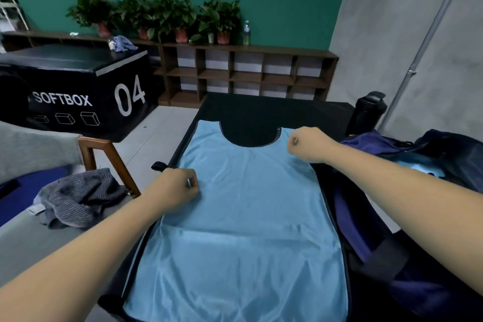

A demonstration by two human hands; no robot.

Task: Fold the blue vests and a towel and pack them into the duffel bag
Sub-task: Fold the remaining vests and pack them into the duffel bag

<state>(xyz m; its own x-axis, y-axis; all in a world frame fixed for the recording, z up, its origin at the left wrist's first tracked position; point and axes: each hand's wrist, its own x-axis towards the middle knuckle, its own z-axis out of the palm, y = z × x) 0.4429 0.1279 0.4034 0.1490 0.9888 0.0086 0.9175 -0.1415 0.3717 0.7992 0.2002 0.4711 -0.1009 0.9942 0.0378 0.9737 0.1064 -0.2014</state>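
A light blue vest point(243, 217) lies spread flat, neck opening away from the person, on a long black-covered table point(261, 110).

The left hand point(173, 191) sits at the vest's left edge, near the armhole. Its fingers are curled in tight, and thumb and forefinger are pressed together on the fabric, pinching the edge. A short black strap point(159, 165) sticks out just beyond its knuckles.

The right hand point(307, 144) is at the vest's right shoulder strap, beside the neck opening. It too is closed into a loose fist, with the fingertips gathered on the cloth and pinching the strap. Both forearms reach in from the bottom corners of the view, well apart from each other.

Just to the right of the table, touching its side, stands the dark navy and purple duffel bag point(352, 222), its top open. A bit of light blue fabric point(418, 168) shows inside it. A black bottle point(368, 111) stands upright behind the bag.

On the left, a crumpled grey striped towel point(78, 196) lies on a grey seat point(26, 243), well apart from the vest. Farther back are a black foam box point(78, 91) marked SOFTBOX 04, with a bluish cloth point(124, 43) on top, and a brown shelf unit point(235, 73) carrying potted plants point(180, 18) and a clear water bottle point(246, 32).
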